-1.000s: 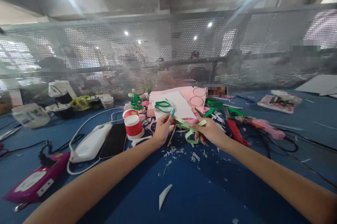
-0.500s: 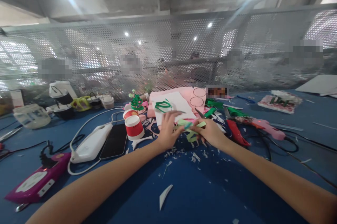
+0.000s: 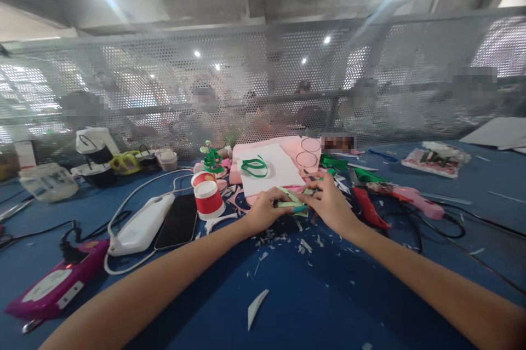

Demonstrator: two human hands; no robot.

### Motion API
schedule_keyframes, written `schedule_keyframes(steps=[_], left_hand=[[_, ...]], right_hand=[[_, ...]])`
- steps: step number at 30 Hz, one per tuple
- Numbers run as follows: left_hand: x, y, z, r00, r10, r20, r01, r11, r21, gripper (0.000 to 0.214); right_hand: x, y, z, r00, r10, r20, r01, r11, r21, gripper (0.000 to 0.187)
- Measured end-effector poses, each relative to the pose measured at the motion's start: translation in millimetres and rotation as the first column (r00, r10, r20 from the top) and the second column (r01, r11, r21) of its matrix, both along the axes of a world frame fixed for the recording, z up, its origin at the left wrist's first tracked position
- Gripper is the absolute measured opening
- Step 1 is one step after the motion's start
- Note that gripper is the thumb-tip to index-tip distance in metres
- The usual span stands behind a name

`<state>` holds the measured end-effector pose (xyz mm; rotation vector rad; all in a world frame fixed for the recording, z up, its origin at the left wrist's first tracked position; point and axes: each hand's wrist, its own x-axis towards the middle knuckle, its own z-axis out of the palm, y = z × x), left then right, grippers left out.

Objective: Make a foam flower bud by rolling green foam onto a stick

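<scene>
Over the middle of the blue table, my left hand [image 3: 265,210] is closed on a light green paper strip [image 3: 287,204], thumb and fingers pinching its left end. My right hand [image 3: 332,205] pinches the same piece from the right, fingertips close to the left ones. A small teal bit [image 3: 301,208] shows along the strip's lower edge. Something dark and thin, perhaps a scissor blade, shows by the right fingers; the fingers partly hide it. Just beyond the hands lies a white sheet [image 3: 273,161] bearing a loop of dark green strip [image 3: 255,166].
Red-and-white paper cups [image 3: 209,200], a black phone [image 3: 176,221], a white power bank [image 3: 143,224] and a purple power strip [image 3: 57,279] stand left. A pink glue gun [image 3: 417,202] and a red roll [image 3: 370,207] lie right. Paper scraps [image 3: 304,245] litter the front.
My left hand has lowered, its raised fingers now curled around the strip. The light green piece has turned flatter, and my right fingers have shifted up and over it.
</scene>
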<state>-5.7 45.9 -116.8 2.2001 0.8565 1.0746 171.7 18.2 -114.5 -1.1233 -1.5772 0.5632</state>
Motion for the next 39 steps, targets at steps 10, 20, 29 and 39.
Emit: schedule_keyframes(steps=[10,20,29,39], left_hand=[[1,3,1.2,0.985,-0.043,0.166,0.074,0.98,-0.184,0.021],[0,-1,2.7,0.987,0.112,0.114,-0.107,0.993,-0.046,0.023],[-1,-4,4.5,0.972,0.22,-0.078,-0.197,0.952,0.233,0.012],[1,-7,4.8,0.966,0.213,-0.149,-0.161,0.94,0.3,0.011]], right_hand=[[-1,-9,11.0,0.963,-0.103,0.248,0.027,0.956,0.291,0.014],[-10,-11,12.9,0.873,0.144,-0.465,-0.303,0.909,-0.287,0.026],[-8,-8,6.2,0.794,0.038,-0.606,-0.338,0.857,-0.388,0.021],[-7,-5,9.7,0.752,-0.051,-0.658,-0.395,0.764,-0.511,0.011]])
